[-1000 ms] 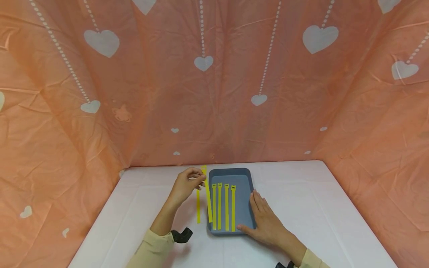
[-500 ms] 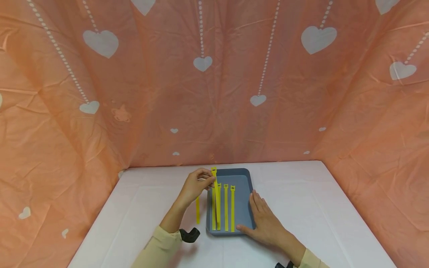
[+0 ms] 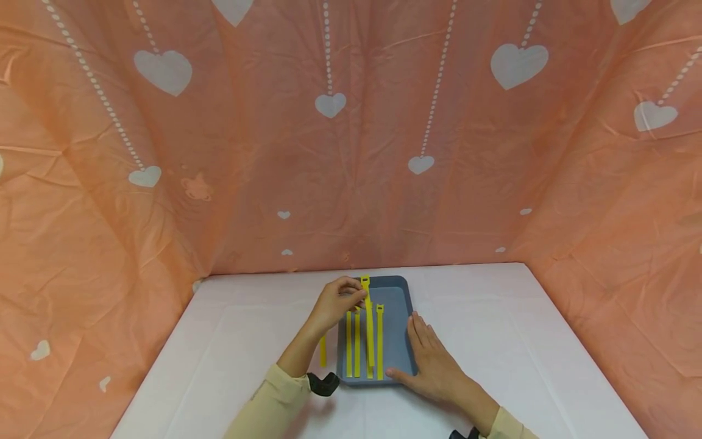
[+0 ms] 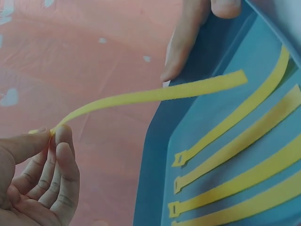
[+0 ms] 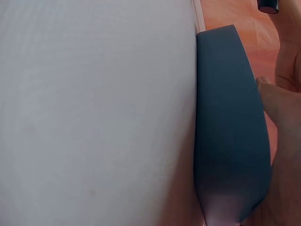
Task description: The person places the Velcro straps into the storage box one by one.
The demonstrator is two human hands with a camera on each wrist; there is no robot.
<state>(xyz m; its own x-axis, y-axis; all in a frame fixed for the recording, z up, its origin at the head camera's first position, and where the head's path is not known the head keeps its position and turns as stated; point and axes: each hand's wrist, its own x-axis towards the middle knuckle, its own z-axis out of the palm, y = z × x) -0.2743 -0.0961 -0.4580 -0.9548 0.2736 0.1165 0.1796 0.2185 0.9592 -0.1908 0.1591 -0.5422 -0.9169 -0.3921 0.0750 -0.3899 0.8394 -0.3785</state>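
Note:
In the head view my left hand (image 3: pixel 333 306) holds a yellow hook-and-loop cable tie (image 3: pixel 370 335) over the grey-blue tray (image 3: pixel 399 347). Thumb and fingertips pinch it near its slotted head, and in the left wrist view the cable tie's tail (image 4: pixel 155 93) arches out above the tray. Several more yellow cable ties (image 3: pixel 380 344) lie side by side inside, slotted heads at the far end; the held one partly covers one of them. My right hand (image 3: pixel 436 364) rests against the tray's right side with straight fingers, its thumb over the near right corner.
One more yellow cable tie (image 3: pixel 323 352) lies on the white tabletop (image 3: pixel 521 341) left of the tray, partly hidden by my left arm. An orange curtain (image 3: pixel 351 201) with white hearts encloses the back and sides. Black wrist mounts (image 3: pixel 323 384) sit on both wrists.
My left hand has carried the pinched cable tie rightward, from the tray's left edge to over the row of ties inside. My right hand keeps its place on the tray.

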